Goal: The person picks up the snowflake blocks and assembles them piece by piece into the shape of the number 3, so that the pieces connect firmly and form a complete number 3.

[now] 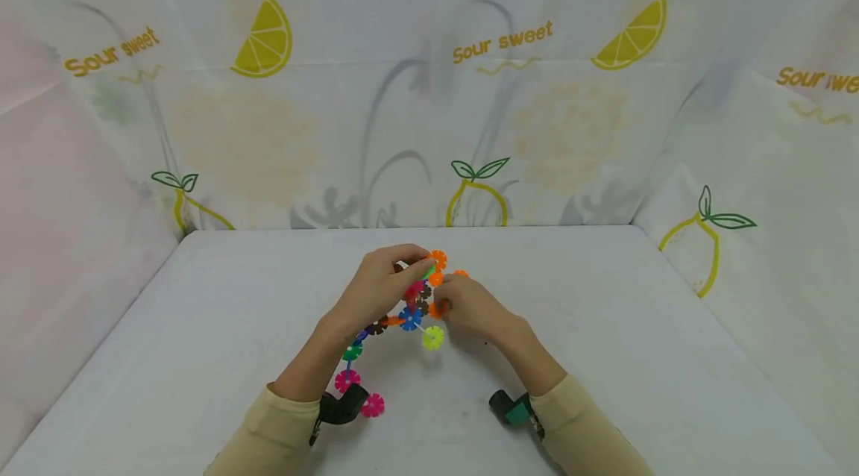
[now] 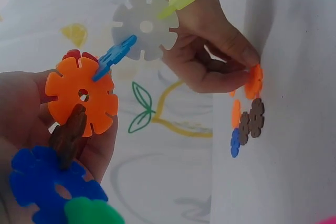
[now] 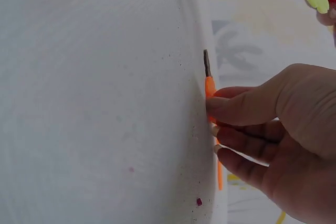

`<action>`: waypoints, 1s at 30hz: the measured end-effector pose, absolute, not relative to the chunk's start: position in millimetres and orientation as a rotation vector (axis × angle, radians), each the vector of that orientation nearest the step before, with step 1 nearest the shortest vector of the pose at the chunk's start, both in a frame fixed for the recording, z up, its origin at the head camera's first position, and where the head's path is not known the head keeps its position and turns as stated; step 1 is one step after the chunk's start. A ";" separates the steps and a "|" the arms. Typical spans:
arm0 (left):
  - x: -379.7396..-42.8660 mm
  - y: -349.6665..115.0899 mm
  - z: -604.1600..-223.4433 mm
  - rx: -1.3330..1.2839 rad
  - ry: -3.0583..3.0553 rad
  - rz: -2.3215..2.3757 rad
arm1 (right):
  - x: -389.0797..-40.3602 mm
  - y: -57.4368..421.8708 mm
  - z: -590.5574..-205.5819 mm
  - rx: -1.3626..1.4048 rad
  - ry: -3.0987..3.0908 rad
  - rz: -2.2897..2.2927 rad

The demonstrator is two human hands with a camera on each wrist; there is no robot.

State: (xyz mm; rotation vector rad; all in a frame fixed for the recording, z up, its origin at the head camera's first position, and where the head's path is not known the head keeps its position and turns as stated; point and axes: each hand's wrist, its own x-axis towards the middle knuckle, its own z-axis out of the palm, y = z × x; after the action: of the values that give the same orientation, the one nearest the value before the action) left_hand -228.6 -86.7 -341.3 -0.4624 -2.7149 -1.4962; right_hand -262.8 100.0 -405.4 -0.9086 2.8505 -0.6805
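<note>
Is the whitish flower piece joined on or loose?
Joined on: the whitish flower piece has the light blue piece and yellow piece slotted into its rim.

Chain of multicoloured notched discs [image 2: 102, 104]

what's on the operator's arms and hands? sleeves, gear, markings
Beige long sleeves: the left sleeve and right sleeve both end in cuffs on the forearm. By each cuff sits a bent, black device: left device, plain black in view; right device, with a green patch. Left hand and right hand: no gloves.
</note>
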 end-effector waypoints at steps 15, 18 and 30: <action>-232.4 -94.5 -339.6 -0.483 -2.626 -1.578 | -264.3 104.1 -403.7 -0.795 2.696 -0.981; -232.1 -94.6 -337.9 -0.481 -2.612 -1.594 | -264.8 108.2 -398.0 -0.790 2.705 -1.051; -232.5 -96.5 -336.9 -0.434 -2.599 -1.614 | -265.9 122.4 -377.4 -0.733 2.689 -1.326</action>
State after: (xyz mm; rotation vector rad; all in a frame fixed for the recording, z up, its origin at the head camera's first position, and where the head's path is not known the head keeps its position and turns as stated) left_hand -232.5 -96.5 -336.9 -0.4340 -2.5992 -1.6144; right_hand -265.9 122.4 -377.4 -0.7330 2.6892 -1.3262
